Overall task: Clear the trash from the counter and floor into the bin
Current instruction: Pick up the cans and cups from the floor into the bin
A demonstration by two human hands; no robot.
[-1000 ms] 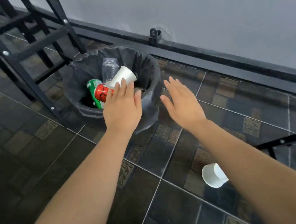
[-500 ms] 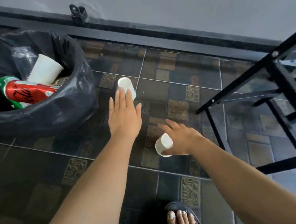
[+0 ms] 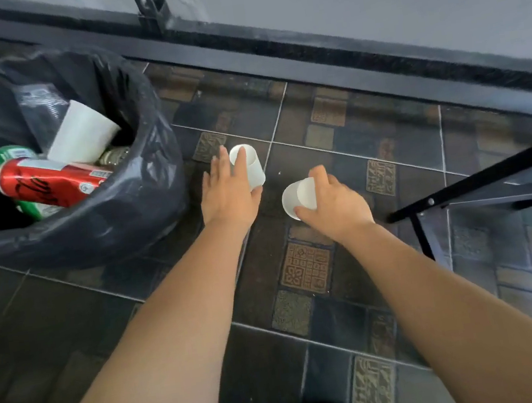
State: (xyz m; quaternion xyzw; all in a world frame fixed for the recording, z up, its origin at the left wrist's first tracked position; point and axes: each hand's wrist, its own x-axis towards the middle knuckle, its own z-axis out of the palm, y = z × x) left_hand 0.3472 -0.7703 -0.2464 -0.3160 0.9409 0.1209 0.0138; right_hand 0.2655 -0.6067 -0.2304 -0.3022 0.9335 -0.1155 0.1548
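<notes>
Right hand (image 3: 332,204): closed round a white paper cup (image 3: 299,197), thumb along the near side, fingers over the far side; cup tilted, open mouth facing left toward the other hand; whether lifted off the floor or touching it, cannot tell.
Left hand (image 3: 229,192): fingers stretched out flat and together, laid over a second white paper cup (image 3: 250,168); thumb at the cup's near end; not seen to be closed round it, grip cannot be told.
Second cup: lying on its side on the tiled floor (image 3: 307,270), just right of the bin, apart from the held cup.
Bin (image 3: 118,220): round, lined with a black plastic bag (image 3: 146,122), standing at upper left on the floor, close to the left hand.
Bin contents: red drink can (image 3: 46,186) lying across the top; green can (image 3: 10,155) behind and under it; larger white paper cup (image 3: 83,134) leaning against the bag wall; clear crumpled plastic behind it, kind unclear.
Floor: dark square tiles with patterned brown insets and pale grout lines.
Wall (image 3: 367,2): pale grey, with black skirting (image 3: 340,56) along its foot.
Black metal frame (image 3: 478,176): at right edge, slanting bar with a bolt, legs beneath.
</notes>
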